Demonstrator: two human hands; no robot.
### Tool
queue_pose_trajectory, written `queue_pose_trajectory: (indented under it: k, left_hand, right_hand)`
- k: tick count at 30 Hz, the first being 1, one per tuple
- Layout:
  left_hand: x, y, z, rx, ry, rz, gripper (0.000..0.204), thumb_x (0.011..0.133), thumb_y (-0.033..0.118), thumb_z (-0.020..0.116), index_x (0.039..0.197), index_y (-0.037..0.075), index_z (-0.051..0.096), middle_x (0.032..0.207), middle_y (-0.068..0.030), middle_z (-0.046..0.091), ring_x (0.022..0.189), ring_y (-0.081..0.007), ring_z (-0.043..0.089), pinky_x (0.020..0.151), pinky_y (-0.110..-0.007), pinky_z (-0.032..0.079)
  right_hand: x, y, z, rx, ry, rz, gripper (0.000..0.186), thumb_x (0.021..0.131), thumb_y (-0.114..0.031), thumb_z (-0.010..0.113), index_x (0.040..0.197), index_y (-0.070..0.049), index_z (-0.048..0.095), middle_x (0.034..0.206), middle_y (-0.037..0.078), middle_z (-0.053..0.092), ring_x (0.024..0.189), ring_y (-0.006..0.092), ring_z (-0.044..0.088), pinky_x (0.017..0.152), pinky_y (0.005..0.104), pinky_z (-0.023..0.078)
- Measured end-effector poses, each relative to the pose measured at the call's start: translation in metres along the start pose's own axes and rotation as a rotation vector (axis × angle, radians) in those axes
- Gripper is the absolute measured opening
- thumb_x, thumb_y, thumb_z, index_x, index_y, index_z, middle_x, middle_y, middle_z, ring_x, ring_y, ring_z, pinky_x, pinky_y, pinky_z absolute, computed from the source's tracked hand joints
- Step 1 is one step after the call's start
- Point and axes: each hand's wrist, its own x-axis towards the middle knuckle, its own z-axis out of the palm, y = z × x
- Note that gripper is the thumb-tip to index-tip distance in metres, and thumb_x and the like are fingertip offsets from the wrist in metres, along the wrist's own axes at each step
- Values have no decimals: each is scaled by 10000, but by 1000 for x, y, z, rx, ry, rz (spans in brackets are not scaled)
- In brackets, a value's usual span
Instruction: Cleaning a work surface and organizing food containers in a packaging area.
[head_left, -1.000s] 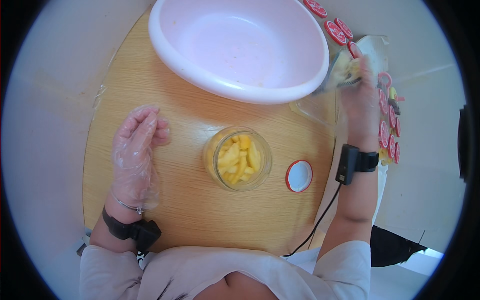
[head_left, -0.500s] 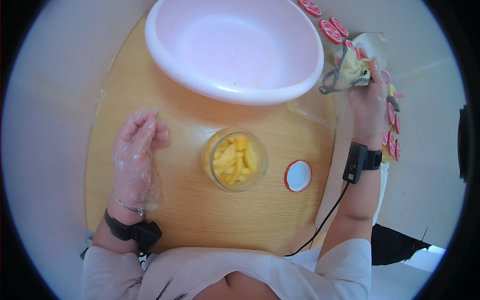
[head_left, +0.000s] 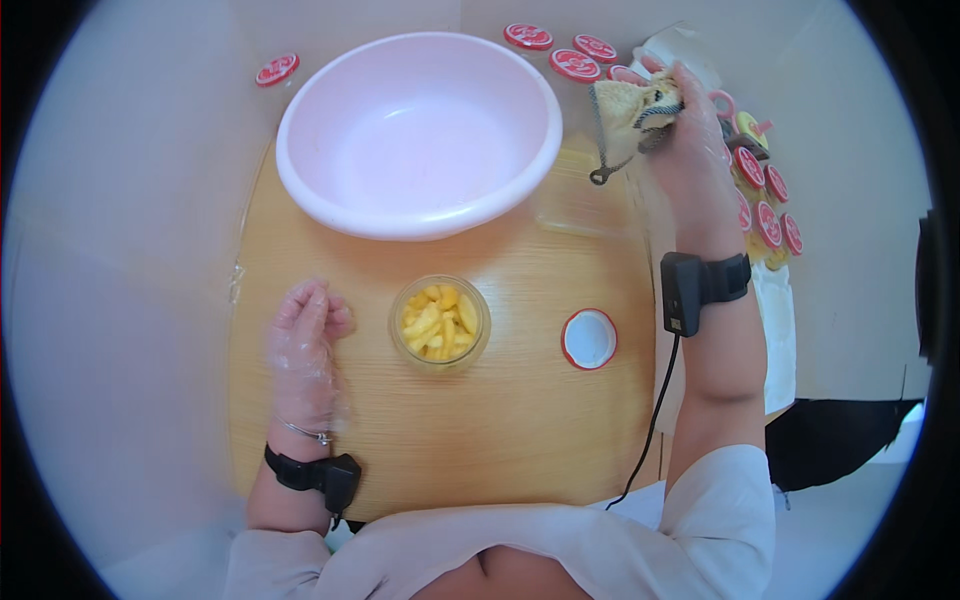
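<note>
My left hand (head_left: 308, 345), in a clear plastic glove, rests on the table at the left with its fingers curled in; nothing shows between them. At the far right my gloved right hand (head_left: 690, 125) is closed on a beige cloth (head_left: 620, 110) with grey-blue edging and a hanging loop. The cloth hangs bunched from the fingers, apart from the basin. A glass jar (head_left: 484, 345) of yellow fruit pieces (head_left: 436, 325) stands uncovered in the middle, right of my left hand. Its mouth faces up. A red-rimmed lid (head_left: 590, 339) lies white inside up, to the jar's right.
A large white-pink basin (head_left: 425, 222) occupies the far side. Red-lidded jars (head_left: 575, 65) stand behind it, with several more (head_left: 766, 222) along the right. A clear plastic container (head_left: 580, 215) lies right of the basin. Light walls (head_left: 130, 250) enclose the table (head_left: 500, 440).
The view has shifted, showing more of the far side and another red lid at the far left. My right hand still grips the cloth, now hanging differently. My left hand stays curled.
</note>
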Motion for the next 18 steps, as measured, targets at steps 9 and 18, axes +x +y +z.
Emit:
queue_pose_trajectory:
  k: [9,18]
  left_hand:
    - [-4,7,5,-27,-15,81,150,959,197,621,1054,80,618,851,-9,615,759,-105,575,710,-260,476]
    - [-57,50,13,183,-601,102,462,817,49,741,1252,45,588,1061,-41,639,1011,-146,596,914,-311,478]
  right_hand:
    - [-78,-16,33,-415,-237,-56,415,967,-326,570,1281,-55,563,1007,73,665,905,160,662,814,310,540]
    - [-211,54,54,-618,-653,-45,354,946,-142,627,1268,-45,517,980,47,616,889,124,597,790,287,505]
